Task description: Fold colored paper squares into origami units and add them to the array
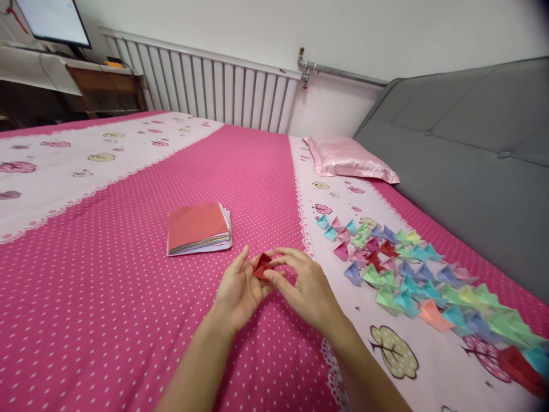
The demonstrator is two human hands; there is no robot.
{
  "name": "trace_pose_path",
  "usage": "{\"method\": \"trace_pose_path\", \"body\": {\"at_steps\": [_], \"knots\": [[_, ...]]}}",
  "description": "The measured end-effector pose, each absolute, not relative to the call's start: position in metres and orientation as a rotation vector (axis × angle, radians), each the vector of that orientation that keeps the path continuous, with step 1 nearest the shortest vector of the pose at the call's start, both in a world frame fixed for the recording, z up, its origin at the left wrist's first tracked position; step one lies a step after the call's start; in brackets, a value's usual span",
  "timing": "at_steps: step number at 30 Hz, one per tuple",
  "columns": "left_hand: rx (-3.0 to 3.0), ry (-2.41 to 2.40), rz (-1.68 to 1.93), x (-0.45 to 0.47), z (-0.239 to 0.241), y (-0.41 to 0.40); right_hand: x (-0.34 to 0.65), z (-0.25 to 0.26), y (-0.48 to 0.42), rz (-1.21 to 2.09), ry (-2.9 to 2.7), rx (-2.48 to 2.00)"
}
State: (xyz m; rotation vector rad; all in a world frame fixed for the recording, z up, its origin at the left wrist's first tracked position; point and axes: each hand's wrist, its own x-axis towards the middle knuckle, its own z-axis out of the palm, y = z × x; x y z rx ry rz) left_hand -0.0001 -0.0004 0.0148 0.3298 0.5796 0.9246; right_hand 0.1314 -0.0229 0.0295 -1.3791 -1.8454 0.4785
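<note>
A small red paper boat (pixel 262 265) is between my two hands, above the pink bedspread. My left hand (pixel 240 289) is turned palm up and cupped under it, holding its left side, with the thumb pointing up. From the right, my right hand (pixel 306 283) pinches the boat's edge between thumb and fingers. Part of the boat is hidden behind the fingers. Just beyond my left hand lies a stack of square coloured paper (pixel 197 226), with a red sheet on top.
Rows of folded paper boats (pixel 412 286) in several colours spread over the bed's right side. A pink pillow (pixel 349 157) lies near the grey headboard (pixel 463 126). Behind the bed are a white radiator (pixel 206 80) and, at far left, a desk with a monitor (pixel 54 20).
</note>
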Motion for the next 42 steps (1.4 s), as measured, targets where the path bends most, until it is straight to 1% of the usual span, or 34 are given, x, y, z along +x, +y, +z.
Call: {"method": "trace_pose_path", "body": {"at_steps": [5,8,10,13,18,23,30,34,42], "knots": [[0.350,0.598,0.841,-0.010,0.014,0.003,0.143,0.036,-0.022,0.545,-1.701,-1.333],[0.416,0.606,0.784,-0.011,0.014,0.001,0.145,0.035,-0.021,0.647,-1.657,-1.289],[0.472,0.607,0.742,-0.010,0.013,0.001,0.144,0.035,-0.021,0.713,-1.690,-1.232],[0.551,0.620,0.695,-0.009,0.012,0.000,0.143,0.037,-0.023,0.723,-1.812,-1.143],[0.641,0.646,0.643,-0.007,0.010,-0.001,0.144,0.038,-0.024,0.634,-1.993,-1.136],[0.689,0.703,0.687,-0.005,0.009,-0.002,0.143,0.033,-0.022,0.543,-2.051,-1.205],[0.695,0.864,0.927,-0.003,0.006,-0.002,0.138,0.024,-0.019,0.222,-1.977,-1.313],[0.776,0.936,1.000,-0.002,0.001,-0.001,0.134,0.019,-0.020,0.057,-2.001,-1.257],[0.732,1.002,1.046,0.000,0.003,0.000,0.132,0.018,-0.020,-0.007,-2.004,-1.199]]}}
